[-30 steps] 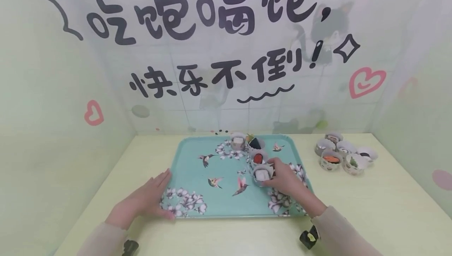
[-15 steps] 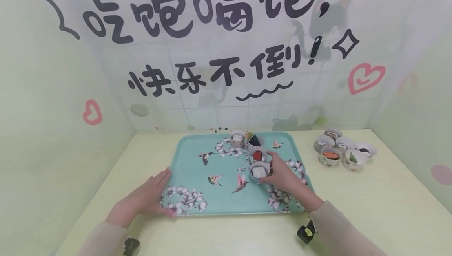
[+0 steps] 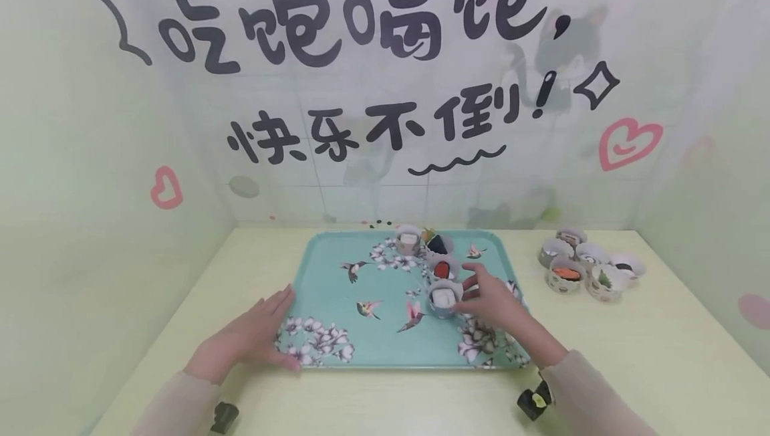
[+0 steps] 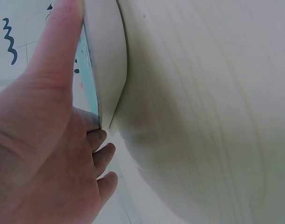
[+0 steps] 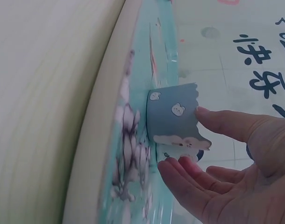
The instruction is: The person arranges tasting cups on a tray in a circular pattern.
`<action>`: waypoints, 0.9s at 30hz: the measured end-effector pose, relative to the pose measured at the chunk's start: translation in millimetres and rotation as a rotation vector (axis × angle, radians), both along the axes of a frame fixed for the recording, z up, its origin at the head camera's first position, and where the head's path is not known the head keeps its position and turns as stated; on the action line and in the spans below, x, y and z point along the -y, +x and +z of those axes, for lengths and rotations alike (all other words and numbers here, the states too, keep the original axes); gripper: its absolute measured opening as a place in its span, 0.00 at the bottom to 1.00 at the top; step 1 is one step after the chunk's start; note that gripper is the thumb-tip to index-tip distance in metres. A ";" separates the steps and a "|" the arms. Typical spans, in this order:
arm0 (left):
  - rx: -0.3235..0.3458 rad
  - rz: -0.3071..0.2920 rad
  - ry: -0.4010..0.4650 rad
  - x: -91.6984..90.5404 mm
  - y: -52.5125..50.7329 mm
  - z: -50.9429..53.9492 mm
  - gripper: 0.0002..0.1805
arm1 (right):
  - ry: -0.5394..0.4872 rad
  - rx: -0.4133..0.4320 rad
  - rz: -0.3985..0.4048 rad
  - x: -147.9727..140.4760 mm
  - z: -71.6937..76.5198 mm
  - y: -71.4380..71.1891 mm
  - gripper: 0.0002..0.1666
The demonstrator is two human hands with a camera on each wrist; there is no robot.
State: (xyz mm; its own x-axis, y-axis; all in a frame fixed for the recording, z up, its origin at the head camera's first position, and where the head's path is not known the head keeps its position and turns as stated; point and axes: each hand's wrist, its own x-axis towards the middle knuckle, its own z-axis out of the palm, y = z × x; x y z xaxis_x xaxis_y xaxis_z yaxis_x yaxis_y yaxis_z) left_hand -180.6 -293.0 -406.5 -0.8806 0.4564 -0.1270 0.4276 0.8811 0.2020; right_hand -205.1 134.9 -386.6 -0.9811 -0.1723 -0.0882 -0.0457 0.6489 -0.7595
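A teal tray (image 3: 361, 349) with birds and blossoms lies on the table. My left hand (image 3: 249, 337) rests against its front left corner, fingers straight along the side and thumb spread at the front edge. My right hand (image 3: 490, 299) is beside a blue paper cup (image 5: 173, 114) with small bear prints, which stands upright on the tray and holds a white piece (image 3: 444, 298). In the right wrist view the thumb tip is at the cup's rim, and the other fingers are apart from it. Directly behind stands a cup with a red piece (image 3: 442, 269).
Farther back on the tray stand a cup with a dark wedge (image 3: 436, 244) and a cup with a white piece (image 3: 409, 240). Several more filled cups, one with an orange piece (image 3: 567, 275), cluster on the table to the right. A lettered wall (image 3: 361, 202) closes off the back.
My right hand held the blue cup and pushed it slightly back toward the red-piece cup. Now its fingers have loosened and drawn off to the right. The left hand stays put.
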 end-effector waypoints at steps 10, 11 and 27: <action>-0.003 -0.006 -0.004 0.0 -0.5 0.5 0.75 | 0.040 -0.027 0.026 -19.3 9.0 0.8 0.37; -0.002 -0.007 -0.006 -0.1 -0.6 0.9 0.75 | 0.045 -0.030 0.031 -21.4 10.3 1.2 0.36; 0.012 0.006 0.004 -1.8 0.1 0.4 0.75 | 0.058 -0.080 0.047 -54.1 17.4 3.3 0.33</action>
State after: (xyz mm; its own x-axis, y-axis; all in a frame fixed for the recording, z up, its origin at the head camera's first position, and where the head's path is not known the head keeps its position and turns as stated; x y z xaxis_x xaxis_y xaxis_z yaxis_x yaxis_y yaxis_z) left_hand -180.5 -291.2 -406.0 -0.8820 0.4513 -0.1358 0.4194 0.8830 0.2108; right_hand -201.9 189.0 -369.3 -0.9764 -0.2148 -0.0209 -0.1359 0.6873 -0.7135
